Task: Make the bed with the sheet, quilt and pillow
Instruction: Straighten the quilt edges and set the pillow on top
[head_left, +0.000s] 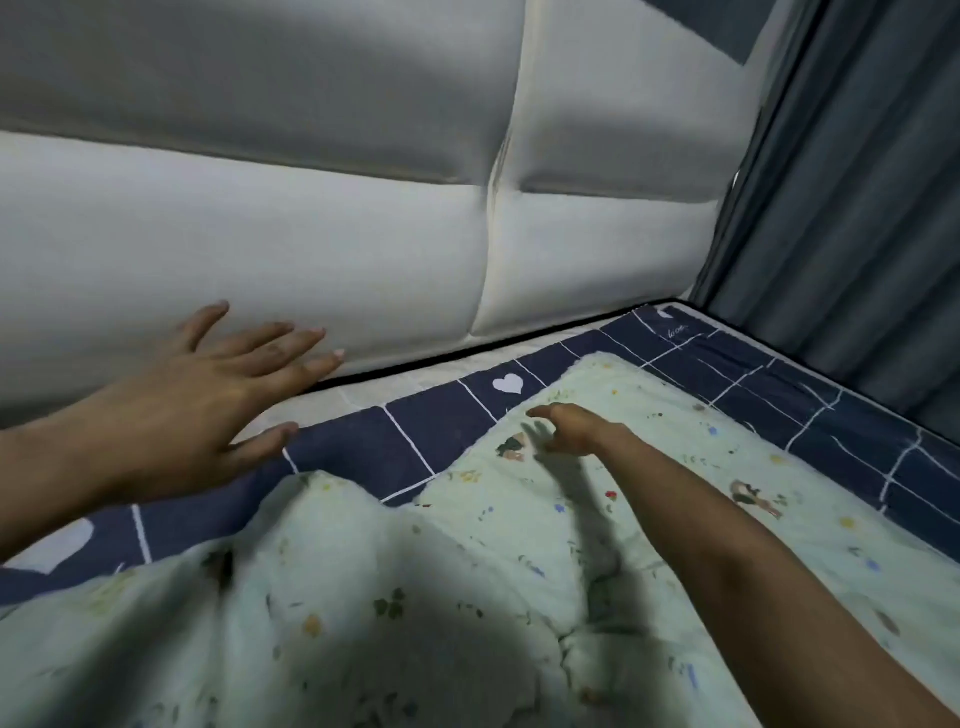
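Note:
A pale green quilt (467, 571) with small printed flowers and figures covers the near part of the bed. Under it lies a navy sheet (363, 441) with white grid lines and hearts, showing as a band along the head and right side. My left hand (208, 379) hovers with fingers spread straight over the sheet's top edge, close to the headboard. My right hand (571, 431) reaches forward over the quilt's upper edge, fingers relaxed and extended; I cannot tell whether it touches the quilt. No pillow is in view.
A padded white headboard (311, 234) rises behind the bed. A strip of bare mattress (405, 376) shows between sheet and headboard. Grey-blue curtains (857, 208) hang along the bed's right side.

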